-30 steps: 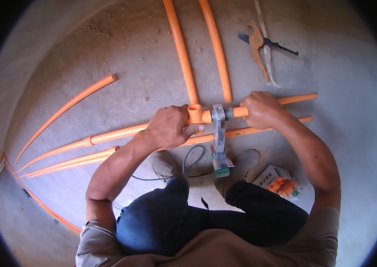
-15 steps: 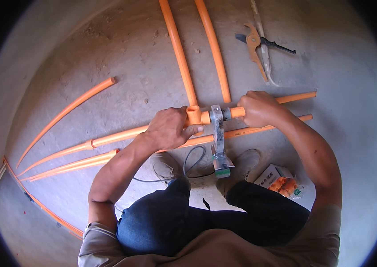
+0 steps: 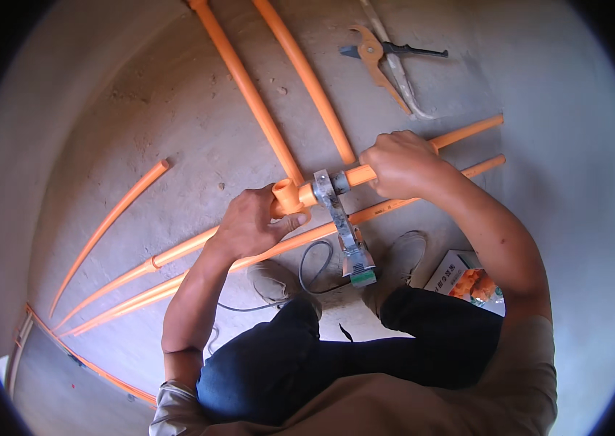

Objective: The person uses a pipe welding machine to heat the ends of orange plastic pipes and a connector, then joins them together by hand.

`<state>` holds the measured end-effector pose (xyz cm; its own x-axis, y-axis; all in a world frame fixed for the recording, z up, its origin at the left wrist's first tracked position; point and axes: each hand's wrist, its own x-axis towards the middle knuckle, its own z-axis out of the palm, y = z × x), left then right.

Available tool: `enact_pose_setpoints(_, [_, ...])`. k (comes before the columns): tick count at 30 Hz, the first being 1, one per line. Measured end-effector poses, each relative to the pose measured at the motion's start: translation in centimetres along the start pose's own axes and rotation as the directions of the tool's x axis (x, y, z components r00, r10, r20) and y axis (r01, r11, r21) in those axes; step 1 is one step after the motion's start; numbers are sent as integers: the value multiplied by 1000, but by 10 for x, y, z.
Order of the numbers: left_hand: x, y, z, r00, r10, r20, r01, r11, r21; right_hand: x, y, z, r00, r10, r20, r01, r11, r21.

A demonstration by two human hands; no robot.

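Observation:
My left hand [image 3: 248, 224] is closed around an orange pipe tee [image 3: 287, 195], its thumb stretched along the near side. The tee's right end meets one side of a pipe fusion welder [image 3: 338, 218], a grey metal plate with round sockets and a green part at its lower end. On the opposite side, an orange pipe [image 3: 360, 175] meets the dark socket, and my right hand [image 3: 403, 163] grips this pipe in a fist. The welder hangs down between my feet. How deep the pieces sit in the sockets is hidden.
Several orange pipes lie across the floor, one [image 3: 387, 208] just below the welder. A grey cord [image 3: 303, 272] loops near my left shoe [image 3: 275, 282]. An orange-and-black pipe cutter [image 3: 371, 52] lies far right of centre. A printed box [image 3: 460, 280] stands beside my right leg.
My view has tilted, so the floor things appear shifted, the far pipes and cutter leftward. Both hands keep their grips, with the pieces still at the welder.

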<state>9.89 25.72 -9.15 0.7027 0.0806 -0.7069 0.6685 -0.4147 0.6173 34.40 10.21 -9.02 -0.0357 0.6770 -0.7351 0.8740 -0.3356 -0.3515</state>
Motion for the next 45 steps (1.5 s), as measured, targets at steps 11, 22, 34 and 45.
enact_pose_setpoints(11, [8, -11, 4, 999, 15, 39, -14, 1000, -18, -9, 23, 57, 891, -60, -449, -32, 981, -193])
enact_pose_setpoints(22, [5, -19, 18, 1000, 5, -19, -3, 996, 92, -5, 17, 50, 954, -16, -300, -41, 982, -184])
enact_pose_setpoints(34, [4, -18, 22, 999, -14, -36, 17, 996, 84, -1, 9, 31, 991, 27, -130, -50, 983, -179])
enact_pose_setpoints(45, [4, -17, 21, 998, -22, -56, 25, 998, 56, 2, 2, 17, 997, 48, -53, -57, 980, -192])
